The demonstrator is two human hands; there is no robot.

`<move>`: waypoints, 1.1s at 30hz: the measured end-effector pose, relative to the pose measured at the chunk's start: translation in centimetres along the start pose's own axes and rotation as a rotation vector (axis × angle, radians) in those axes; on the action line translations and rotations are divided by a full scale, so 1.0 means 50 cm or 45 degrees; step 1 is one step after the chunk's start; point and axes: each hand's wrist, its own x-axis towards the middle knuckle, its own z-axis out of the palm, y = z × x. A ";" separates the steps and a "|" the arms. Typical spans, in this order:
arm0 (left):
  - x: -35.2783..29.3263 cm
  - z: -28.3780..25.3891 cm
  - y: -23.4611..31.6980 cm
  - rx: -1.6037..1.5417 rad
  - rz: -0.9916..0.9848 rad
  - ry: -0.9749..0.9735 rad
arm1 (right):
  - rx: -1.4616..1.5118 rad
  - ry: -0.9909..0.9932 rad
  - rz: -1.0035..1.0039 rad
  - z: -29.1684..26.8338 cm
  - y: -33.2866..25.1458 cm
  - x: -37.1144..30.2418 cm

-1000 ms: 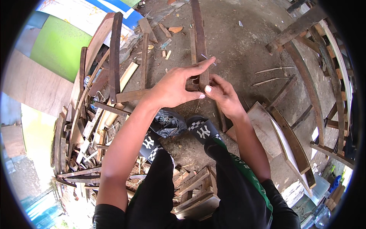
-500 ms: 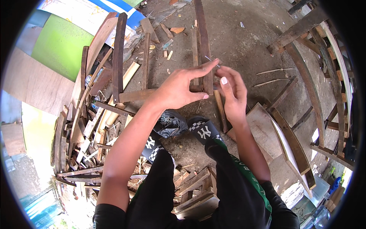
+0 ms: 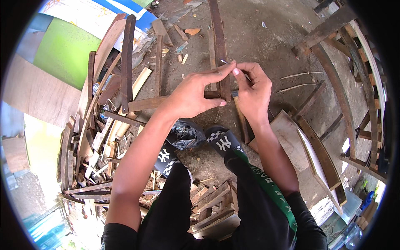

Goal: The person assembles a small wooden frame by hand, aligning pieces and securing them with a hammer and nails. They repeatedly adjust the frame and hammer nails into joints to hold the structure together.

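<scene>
A dark wooden frame [image 3: 148, 104] of narrow slats stands in front of me. My left hand [image 3: 189, 93] curves round its right corner, thumb against the lower end of the upright post [image 3: 218, 37] and fingertips higher up on the right. Closed in a pinch, my right hand [image 3: 253, 89] meets the left fingertips. A thin metal nail [image 3: 224, 61] pokes out to the left from where the fingertips come together; the rest of it is hidden. Just under my right hand is a wooden-handled tool that looks like a hammer [image 3: 241, 118], its head partly covered.
A black plastic bag [image 3: 185, 135] lies between my sandalled feet. Scrap wood [image 3: 96, 166] is heaped on the left, with a slatted wooden piece [image 3: 214, 208] between my legs. Boards [image 3: 287, 137] lie on the right, near another wooden frame [image 3: 337, 96].
My right hand has moved up and slightly left, its fingers going from loosely apart to a pinch at the left fingertips. My left hand stays nearly still at the frame's corner.
</scene>
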 end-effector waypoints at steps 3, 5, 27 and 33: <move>0.004 0.007 -0.001 -0.033 0.091 -0.003 | 0.215 0.137 0.032 0.019 0.019 -0.018; 0.004 0.007 0.006 -0.074 0.064 -0.024 | 0.457 0.239 0.187 0.047 0.010 -0.036; 0.029 0.033 -0.009 0.187 -0.285 0.257 | 0.069 0.495 -0.077 0.102 0.053 -0.040; 0.060 0.022 -0.044 -0.166 -0.468 0.178 | 0.189 0.503 -0.037 0.106 0.052 -0.038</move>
